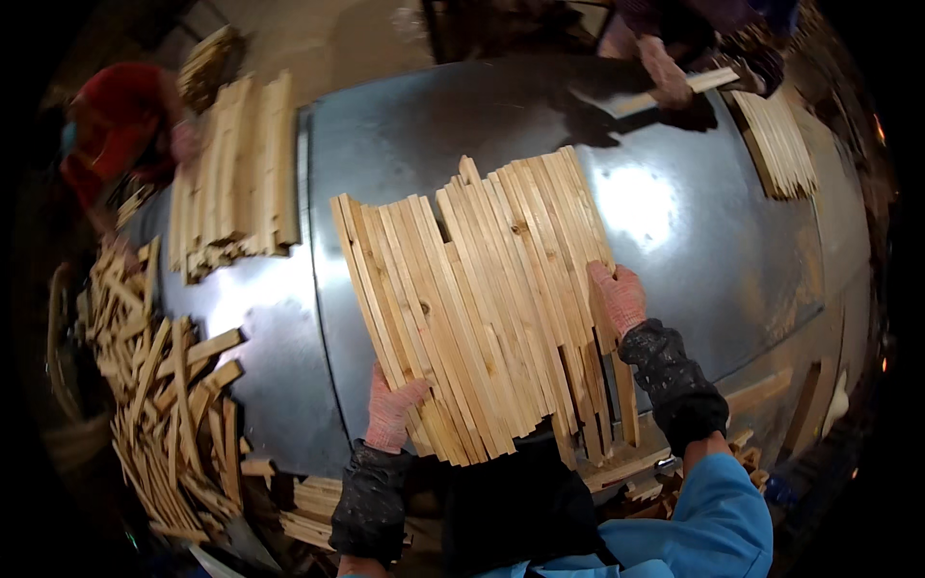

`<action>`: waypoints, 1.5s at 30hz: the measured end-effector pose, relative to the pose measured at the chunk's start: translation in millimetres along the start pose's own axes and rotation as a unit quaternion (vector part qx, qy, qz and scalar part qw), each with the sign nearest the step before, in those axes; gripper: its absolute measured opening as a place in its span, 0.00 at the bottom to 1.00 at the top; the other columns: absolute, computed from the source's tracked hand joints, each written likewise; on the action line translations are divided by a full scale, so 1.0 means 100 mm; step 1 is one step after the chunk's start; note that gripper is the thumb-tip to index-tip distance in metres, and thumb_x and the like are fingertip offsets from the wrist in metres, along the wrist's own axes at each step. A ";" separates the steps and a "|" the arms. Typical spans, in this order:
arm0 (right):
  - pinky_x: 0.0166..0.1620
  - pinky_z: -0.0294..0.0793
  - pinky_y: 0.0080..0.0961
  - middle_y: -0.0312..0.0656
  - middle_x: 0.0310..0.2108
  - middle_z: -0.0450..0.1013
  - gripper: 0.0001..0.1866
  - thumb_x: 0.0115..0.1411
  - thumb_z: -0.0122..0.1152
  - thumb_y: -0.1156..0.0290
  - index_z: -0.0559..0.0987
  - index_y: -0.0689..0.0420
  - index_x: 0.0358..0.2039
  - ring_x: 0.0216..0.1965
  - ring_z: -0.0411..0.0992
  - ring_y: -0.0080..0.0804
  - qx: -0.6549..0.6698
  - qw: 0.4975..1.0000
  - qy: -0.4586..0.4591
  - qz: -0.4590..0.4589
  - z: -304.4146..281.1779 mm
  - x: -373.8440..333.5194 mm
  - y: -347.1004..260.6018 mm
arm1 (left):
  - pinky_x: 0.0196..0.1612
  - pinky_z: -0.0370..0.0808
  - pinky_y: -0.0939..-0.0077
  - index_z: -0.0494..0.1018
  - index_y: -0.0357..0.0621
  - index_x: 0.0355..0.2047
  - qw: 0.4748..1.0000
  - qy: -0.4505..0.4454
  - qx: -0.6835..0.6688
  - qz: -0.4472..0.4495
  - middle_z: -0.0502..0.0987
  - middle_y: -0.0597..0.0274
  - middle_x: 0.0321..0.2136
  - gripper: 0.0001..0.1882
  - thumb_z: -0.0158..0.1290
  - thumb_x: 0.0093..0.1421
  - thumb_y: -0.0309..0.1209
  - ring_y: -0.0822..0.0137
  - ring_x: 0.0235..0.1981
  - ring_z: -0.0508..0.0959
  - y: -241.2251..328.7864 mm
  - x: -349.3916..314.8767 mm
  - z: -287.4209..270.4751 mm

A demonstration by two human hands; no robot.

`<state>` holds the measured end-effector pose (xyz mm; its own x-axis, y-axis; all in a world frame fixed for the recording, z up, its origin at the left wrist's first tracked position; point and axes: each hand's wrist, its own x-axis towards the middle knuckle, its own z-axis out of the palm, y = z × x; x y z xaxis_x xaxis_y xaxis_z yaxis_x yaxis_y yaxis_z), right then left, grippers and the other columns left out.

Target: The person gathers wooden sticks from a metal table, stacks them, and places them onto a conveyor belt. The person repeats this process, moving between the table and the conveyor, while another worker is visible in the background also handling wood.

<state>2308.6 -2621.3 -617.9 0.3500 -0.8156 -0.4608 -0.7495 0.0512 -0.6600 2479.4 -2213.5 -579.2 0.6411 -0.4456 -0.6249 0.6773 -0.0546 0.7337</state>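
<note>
In the head view, a batch of wooden strips (472, 308) was held side by side in front of the body, over the near part of a metal table (713, 270); whether its underside was borne by the table could not be told. The lower left edge was grasped by the left hand (393, 409), with the outer strips pinched from above and the fingers beneath hidden. The right edge was grasped by the right hand (621, 297), with its fingers curled against the outermost strip. The far ends were stepped, with a notch left near the middle, and at the near right corner several strips were splayed, with dark gaps between them.

The step in hand was judged to be the gathering and evening of the batch. For the next move, a steady inward squeeze from both hands seemed to be called for, so that the gaps might be closed and the loose right-hand strips not be dropped.

At the left, a jumbled heap of offcuts (173, 405) was seen beside a neater stack (236, 173), which was being touched by a co-worker in red (120, 106). At the far right, a strip was held in another co-worker's hand (665, 75)
</note>
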 end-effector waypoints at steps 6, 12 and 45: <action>0.43 0.77 0.37 0.47 0.34 0.83 0.30 0.67 0.68 0.45 0.85 0.64 0.46 0.34 0.78 0.42 0.034 0.989 -0.059 -0.129 0.42 -0.91 -0.44 | 0.49 0.81 0.65 0.63 0.45 0.68 0.987 0.084 -0.028 0.131 0.79 0.57 0.54 0.44 0.73 0.54 0.26 0.63 0.51 0.81 0.13 -1.61 -0.54; 0.41 0.76 0.36 0.45 0.32 0.83 0.27 0.67 0.68 0.46 0.84 0.64 0.42 0.33 0.77 0.34 0.030 0.956 -0.100 -0.273 0.34 -2.82 -1.00 | 0.44 0.81 0.66 0.67 0.49 0.68 0.959 0.155 -0.056 0.232 0.81 0.60 0.52 0.41 0.73 0.55 0.29 0.64 0.47 0.83 0.00 -4.24 -1.13; 0.55 0.78 0.43 0.65 0.43 0.82 0.47 0.57 0.63 0.29 0.85 0.71 0.44 0.49 0.82 0.56 -0.352 0.665 -0.437 -0.493 3.17 -15.08 -0.87 | 0.59 0.80 0.60 0.65 0.41 0.67 0.766 0.471 -0.357 0.253 0.77 0.55 0.55 0.38 0.66 0.56 0.28 0.58 0.54 0.80 -2.05 -14.54 -6.28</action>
<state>2024.6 -1213.1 -53.9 0.8289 0.4091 -0.3815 0.1163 -0.7931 -0.5979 1635.4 -993.7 11.2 0.6342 0.6130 -0.4711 0.0646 0.5652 0.8224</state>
